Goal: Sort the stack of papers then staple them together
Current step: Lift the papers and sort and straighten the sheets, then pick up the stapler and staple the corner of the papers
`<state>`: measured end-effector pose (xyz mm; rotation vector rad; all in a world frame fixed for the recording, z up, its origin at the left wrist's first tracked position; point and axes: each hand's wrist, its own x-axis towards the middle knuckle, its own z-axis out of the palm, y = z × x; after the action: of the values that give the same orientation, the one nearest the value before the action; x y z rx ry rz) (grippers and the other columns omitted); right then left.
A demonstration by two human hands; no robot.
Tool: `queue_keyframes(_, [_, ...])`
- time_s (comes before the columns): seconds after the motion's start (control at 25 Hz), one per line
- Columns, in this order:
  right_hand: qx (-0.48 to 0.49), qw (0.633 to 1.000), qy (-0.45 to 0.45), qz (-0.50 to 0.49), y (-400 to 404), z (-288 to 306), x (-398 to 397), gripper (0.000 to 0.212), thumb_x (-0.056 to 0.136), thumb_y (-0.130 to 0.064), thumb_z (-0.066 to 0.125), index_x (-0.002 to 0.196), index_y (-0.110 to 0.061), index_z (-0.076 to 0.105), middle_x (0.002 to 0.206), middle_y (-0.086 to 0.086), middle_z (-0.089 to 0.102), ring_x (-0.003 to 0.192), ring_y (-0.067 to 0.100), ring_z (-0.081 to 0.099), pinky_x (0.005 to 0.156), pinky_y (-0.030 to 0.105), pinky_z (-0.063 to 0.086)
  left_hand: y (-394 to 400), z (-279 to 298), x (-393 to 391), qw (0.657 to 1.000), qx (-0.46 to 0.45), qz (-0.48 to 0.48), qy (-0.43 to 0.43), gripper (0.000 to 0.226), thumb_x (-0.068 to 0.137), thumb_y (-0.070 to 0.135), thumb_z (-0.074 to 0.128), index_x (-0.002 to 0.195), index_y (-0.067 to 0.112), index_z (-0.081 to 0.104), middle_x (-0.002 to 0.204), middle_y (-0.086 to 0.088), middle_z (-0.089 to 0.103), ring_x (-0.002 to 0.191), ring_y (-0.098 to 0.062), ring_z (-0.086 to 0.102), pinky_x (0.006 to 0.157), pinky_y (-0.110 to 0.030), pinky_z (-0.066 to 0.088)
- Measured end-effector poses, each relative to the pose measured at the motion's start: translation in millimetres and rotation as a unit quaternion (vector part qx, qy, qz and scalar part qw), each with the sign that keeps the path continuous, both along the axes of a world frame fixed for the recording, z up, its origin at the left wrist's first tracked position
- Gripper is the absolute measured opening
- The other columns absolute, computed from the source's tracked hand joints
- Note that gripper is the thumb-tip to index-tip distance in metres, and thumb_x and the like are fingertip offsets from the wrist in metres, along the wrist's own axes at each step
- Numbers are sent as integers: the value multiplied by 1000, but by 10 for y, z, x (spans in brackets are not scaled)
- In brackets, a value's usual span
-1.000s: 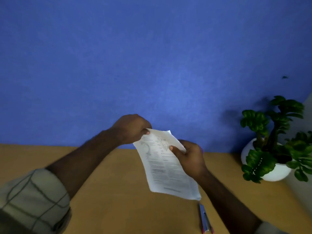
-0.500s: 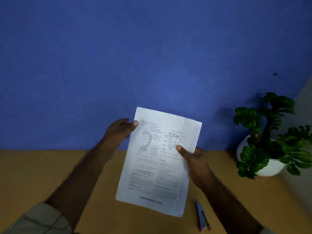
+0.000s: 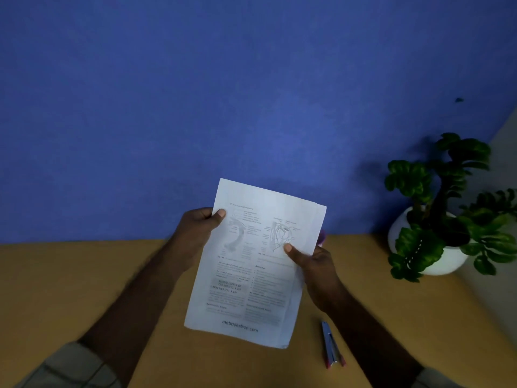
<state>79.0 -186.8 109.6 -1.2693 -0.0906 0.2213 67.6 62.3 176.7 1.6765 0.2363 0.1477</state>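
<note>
A thin stack of printed white papers (image 3: 251, 289) is held upright above the wooden table (image 3: 70, 275), printed side facing me, with drawings near the top and text below. My left hand (image 3: 195, 233) grips the stack's upper left edge, thumb on the front. My right hand (image 3: 313, 264) holds the right edge, thumb pressed on the page beside a drawing. A rear sheet sticks out slightly along the right edge. A small blue and red stapler (image 3: 331, 345) lies on the table below my right wrist.
A green plant in a round white pot (image 3: 447, 256) stands at the table's back right corner. A blue wall (image 3: 251, 93) rises behind the table. A pale surface runs along the right edge.
The papers went from tilted and curled to upright and flat, facing me. Both hands moved apart to opposite side edges. My view has shifted slightly.
</note>
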Motion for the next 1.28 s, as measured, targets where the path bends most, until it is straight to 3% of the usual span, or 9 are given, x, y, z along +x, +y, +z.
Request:
queue_keyframes(0.2, [-143, 988, 16, 47, -284, -197, 26, 37, 90, -40, 60, 116, -15, 70, 108, 7, 76, 99, 27, 72, 85, 48, 55, 20, -30, -6, 999, 32, 36, 8, 26, 101, 21, 59, 123, 12, 71, 124, 0, 73, 114, -24, 68, 106, -49, 52])
queue_keyframes(0.32, [-306, 951, 28, 34, -585, -456, 56, 30, 96, -24, 59, 125, -16, 62, 113, 5, 72, 98, 16, 69, 82, 37, 53, 89, -62, -28, 998, 40, 42, 25, 27, 102, 21, 59, 124, 11, 70, 125, -3, 73, 114, -28, 67, 106, -55, 50])
queue_keyframes(0.4, [-521, 843, -41, 128, -797, -686, 55, 46, 95, -6, 55, 136, -25, 51, 135, 1, 60, 114, 10, 59, 91, 26, 49, 102, -76, -48, 998, 39, 42, 36, 26, 102, 21, 58, 123, 11, 71, 124, -4, 73, 112, -30, 68, 105, -57, 50])
queue_keyframes(0.52, [-672, 674, -142, 272, -983, -987, -6, 76, 86, 6, 50, 145, -39, 36, 157, -5, 33, 145, 15, 28, 115, 35, 32, 80, -85, -68, 997, 47, 37, 42, 25, 102, 23, 57, 120, 13, 72, 121, -2, 74, 109, -29, 70, 101, -54, 53])
queue_keyframes(0.6, [-695, 597, -221, 335, -1041, -1118, -37, 77, 87, 2, 53, 146, -44, 31, 162, -6, 22, 150, 18, 13, 117, 39, 25, 71, -88, -69, 997, 47, 40, 43, 25, 102, 23, 58, 119, 12, 72, 120, -3, 75, 109, -29, 70, 100, -52, 54])
queue_keyframes(0.68, [-696, 566, -259, 358, -1075, -1207, -61, 72, 89, -7, 57, 143, -48, 32, 163, -8, 16, 151, 20, 6, 117, 41, 24, 72, -89, -75, 997, 44, 38, 47, 25, 101, 22, 59, 118, 11, 73, 119, -4, 76, 108, -29, 71, 100, -53, 54])
queue_keyframes(1.04, [-688, 571, -296, 336, -967, -1290, -183, 40, 76, -48, 59, 113, -32, 64, 134, -6, 49, 130, 17, 35, 101, 34, 29, 28, -55, -129, 997, 67, 20, 33, 22, 101, 21, 60, 116, 16, 75, 114, 2, 77, 104, -23, 73, 92, -42, 58])
queue_keyframes(1.16, [-627, 715, -160, 263, -791, -1259, -290, 29, 76, -43, 69, 99, -25, 64, 107, -7, 59, 101, 9, 52, 89, 29, 41, 27, -23, -159, 995, 99, 6, 32, 24, 102, 23, 59, 118, 15, 74, 115, 1, 77, 102, -22, 73, 88, -39, 58])
queue_keyframes(1.28, [-435, 886, 8, 160, -644, -1176, -368, 26, 74, -10, 77, 88, -13, 55, 79, 3, 67, 66, 11, 62, 64, 33, 53, 60, 5, -194, 990, 139, -12, 31, 25, 101, 26, 58, 118, 14, 72, 114, 0, 76, 101, -22, 72, 88, -38, 57])
